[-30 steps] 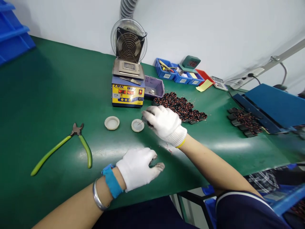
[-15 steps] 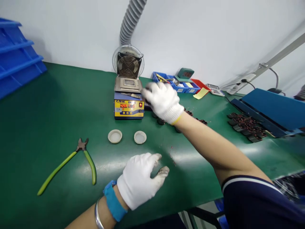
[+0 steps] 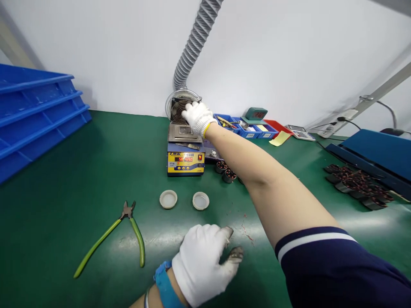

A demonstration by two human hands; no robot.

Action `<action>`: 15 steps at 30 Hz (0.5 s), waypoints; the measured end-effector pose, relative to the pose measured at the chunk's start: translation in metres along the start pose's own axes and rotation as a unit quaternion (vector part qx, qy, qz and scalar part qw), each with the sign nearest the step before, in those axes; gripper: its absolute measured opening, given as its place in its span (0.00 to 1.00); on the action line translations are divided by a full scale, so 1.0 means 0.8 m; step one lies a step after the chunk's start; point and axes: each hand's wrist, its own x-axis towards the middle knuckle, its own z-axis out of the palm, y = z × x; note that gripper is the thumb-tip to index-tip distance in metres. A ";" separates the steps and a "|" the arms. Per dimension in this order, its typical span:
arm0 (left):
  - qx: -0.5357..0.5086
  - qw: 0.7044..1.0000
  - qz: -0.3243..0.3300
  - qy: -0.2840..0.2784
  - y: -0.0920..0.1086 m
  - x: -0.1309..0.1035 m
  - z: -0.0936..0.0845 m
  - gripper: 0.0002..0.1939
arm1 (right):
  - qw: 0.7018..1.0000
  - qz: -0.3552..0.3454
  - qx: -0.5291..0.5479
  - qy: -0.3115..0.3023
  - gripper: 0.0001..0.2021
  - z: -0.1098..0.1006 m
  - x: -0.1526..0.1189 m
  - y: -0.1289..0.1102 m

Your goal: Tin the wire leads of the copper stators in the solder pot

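Observation:
My left hand (image 3: 207,261), in a white glove with dirty fingertips, rests low over the green table. Its thumb and forefinger are spread apart, with nothing seen between them. My right hand (image 3: 196,116), also gloved, reaches far forward over the top of the yellow-and-blue solder pot (image 3: 185,164), in front of the small black fan (image 3: 177,110). Its fingers look curled, and whatever they hold is hidden. Tweezers or a flat metal tool (image 3: 188,146) lie across the solder pot's front ledge. Two small white dishes, a left one (image 3: 168,199) and a right one (image 3: 201,200), stand between my hands.
Green-handled cutters (image 3: 128,211) lie open at left. Stacked blue crates (image 3: 41,115) stand behind them. Black wound coils (image 3: 229,175) sit under my right arm; several more (image 3: 356,186) lie by a blue machine (image 3: 372,154). Small parts bins (image 3: 250,133) line the wall.
My right hand has moved from the right side of the solder pot to above it, in front of the fan. The left hand keeps its pose; the whole view has shifted.

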 end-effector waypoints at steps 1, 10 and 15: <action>0.002 1.000 0.002 0.002 0.001 0.000 0.000 0.09 | 1.000 0.018 0.007 -0.003 0.16 -0.005 0.002 0.004; 0.000 1.000 -0.012 -0.002 0.001 -0.001 0.002 0.08 | 0.984 0.116 0.135 -0.018 0.26 -0.019 0.017 0.006; -0.013 1.000 -0.023 0.006 -0.007 -0.003 0.006 0.10 | 0.975 0.133 0.175 0.011 0.22 -0.019 0.010 -0.001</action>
